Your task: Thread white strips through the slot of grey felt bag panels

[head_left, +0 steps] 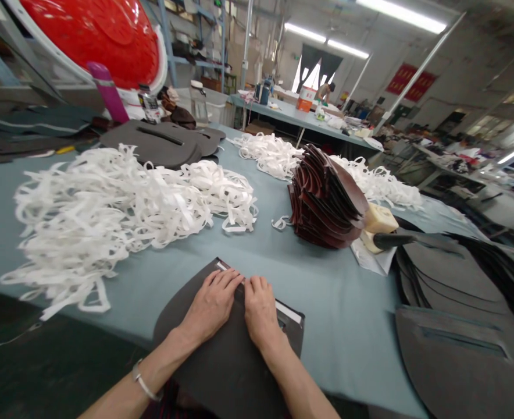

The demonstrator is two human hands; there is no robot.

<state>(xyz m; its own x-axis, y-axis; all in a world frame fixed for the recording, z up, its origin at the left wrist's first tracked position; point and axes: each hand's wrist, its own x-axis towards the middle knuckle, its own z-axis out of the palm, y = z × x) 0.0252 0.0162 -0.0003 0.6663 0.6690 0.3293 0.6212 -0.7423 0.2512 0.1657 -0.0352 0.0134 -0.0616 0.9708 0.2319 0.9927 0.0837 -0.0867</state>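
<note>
A dark grey leather-like panel (222,361) lies at the near edge of the blue-grey table (327,302), with a white strip (288,312) along its far edge. My left hand (211,302) lies flat on the panel, fingers stretched toward the strip. My right hand (260,307) rests beside it with its fingers curled and pressed down on the strip's edge. The two hands touch at the fingertips. I wear a bracelet (143,381) on the left wrist.
A big heap of white strips (109,215) lies to the left, another (278,154) further back. A fanned stack of dark red pieces (322,198) stands in the middle. Dark grey panels (457,343) lie to the right, and more (161,142) at the back.
</note>
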